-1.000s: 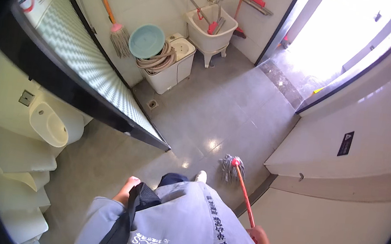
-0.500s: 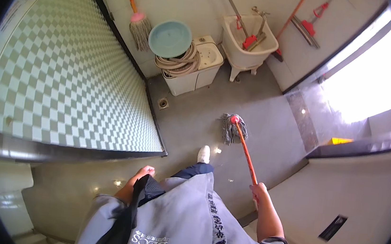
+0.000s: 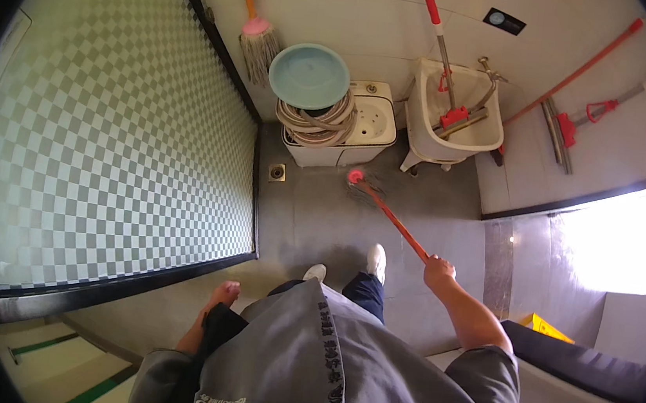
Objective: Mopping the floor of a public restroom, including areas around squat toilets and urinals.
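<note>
My right hand (image 3: 440, 271) is wrapped round the upper end of an orange-red mop handle (image 3: 398, 223). The pole slants away to the left, down to a pinkish-red socket (image 3: 355, 177). Grey mop strands (image 3: 376, 187) lie on the floor there, smeared by motion, just in front of a white twin-tub style washing machine (image 3: 374, 123). At my left side, my left hand (image 3: 227, 292) hangs loosely curled, with nothing visible in it. My white shoes (image 3: 377, 263) stand on the grey floor, one ahead of the other.
On the machine sit a coiled hose (image 3: 317, 124) and a blue basin (image 3: 309, 76). A white mop sink (image 3: 463, 141) holds a sponge mop (image 3: 454, 119). Another string mop (image 3: 257, 41) leans at the back left, beside a checkered partition (image 3: 148, 144). A floor drain (image 3: 276, 172) lies nearby.
I have stepped forward, and both shoes now show. The mop head has swept left and farther off, close to the washing machine. My right arm reaches farther out.
</note>
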Action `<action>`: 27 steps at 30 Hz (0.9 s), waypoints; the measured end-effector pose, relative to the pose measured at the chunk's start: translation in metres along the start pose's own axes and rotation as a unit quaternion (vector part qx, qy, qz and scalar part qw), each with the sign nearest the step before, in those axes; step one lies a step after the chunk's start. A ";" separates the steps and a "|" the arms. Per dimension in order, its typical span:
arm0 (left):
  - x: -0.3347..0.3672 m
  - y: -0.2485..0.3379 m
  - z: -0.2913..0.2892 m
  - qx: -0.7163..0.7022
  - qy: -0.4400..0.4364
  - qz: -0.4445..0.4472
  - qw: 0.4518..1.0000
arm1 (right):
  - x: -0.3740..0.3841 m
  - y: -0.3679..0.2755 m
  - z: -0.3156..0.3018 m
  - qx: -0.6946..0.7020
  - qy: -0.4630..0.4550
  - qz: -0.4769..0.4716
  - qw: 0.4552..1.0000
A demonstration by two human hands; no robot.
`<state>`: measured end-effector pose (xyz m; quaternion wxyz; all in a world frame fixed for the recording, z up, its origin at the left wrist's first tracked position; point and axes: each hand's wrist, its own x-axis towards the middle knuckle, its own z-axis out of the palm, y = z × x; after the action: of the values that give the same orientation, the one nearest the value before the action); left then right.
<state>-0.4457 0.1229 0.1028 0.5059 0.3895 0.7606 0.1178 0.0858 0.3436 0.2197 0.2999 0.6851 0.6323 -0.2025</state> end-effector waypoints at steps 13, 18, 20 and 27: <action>-0.096 0.136 0.164 -0.183 0.058 -0.142 0.971 | 0.135 -0.010 -0.045 0.042 -0.071 -0.191 0.978; -0.103 0.155 0.192 -0.221 0.183 -0.176 0.942 | 0.127 0.015 -0.065 0.096 -0.091 -0.280 0.951; -0.105 0.169 0.199 -0.193 0.185 -0.193 0.944 | 0.126 0.033 -0.073 0.099 -0.144 -0.275 0.945; -0.082 0.191 0.215 -0.202 0.161 -0.198 0.946 | 0.118 0.101 -0.095 0.198 -0.262 -0.209 0.921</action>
<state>-0.1545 0.1458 0.1689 0.4580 0.0964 0.8540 0.2273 0.1896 0.4922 0.2279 0.2638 0.5055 0.6065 -0.5542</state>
